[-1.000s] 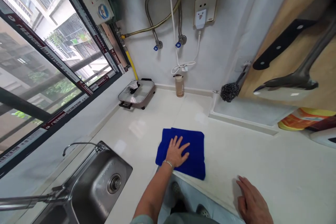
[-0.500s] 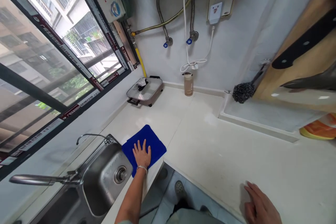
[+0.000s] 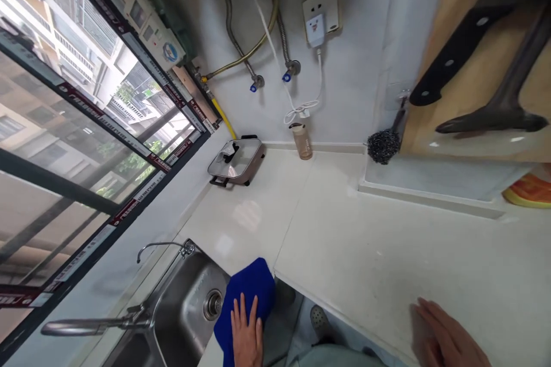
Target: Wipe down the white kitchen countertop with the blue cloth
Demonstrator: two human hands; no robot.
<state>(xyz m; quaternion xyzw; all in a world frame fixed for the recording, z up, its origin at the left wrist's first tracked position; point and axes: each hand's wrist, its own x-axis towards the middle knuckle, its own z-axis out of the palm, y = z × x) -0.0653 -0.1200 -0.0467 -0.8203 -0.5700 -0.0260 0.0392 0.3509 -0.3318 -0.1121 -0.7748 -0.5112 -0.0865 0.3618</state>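
Observation:
Flat on top of a blue cloth point(image 3: 258, 287) lies my left hand point(image 3: 247, 330), fingers extended. The cloth rests on the white counter point(image 3: 336, 229) beside the sink, partly over the front edge at the inner corner. My right hand point(image 3: 451, 332) is above the counter at the lower right with nothing seen in it; its fingers point to the upper left, extended. The lower part of that hand is cut off by the frame.
Left of the cloth is a steel sink point(image 3: 185, 321) with a faucet point(image 3: 86, 327). An electric pan point(image 3: 236, 160) and a bottle point(image 3: 302, 143) stand by the wall. A scrubber point(image 3: 383, 146), a knife point(image 3: 456, 57) and a wooden board point(image 3: 430, 6) are at right.
My left hand and the blue cloth have moved toward my body, to the counter's front edge. The cloth looks more bunched. The view has shifted, and my right hand stays over the counter.

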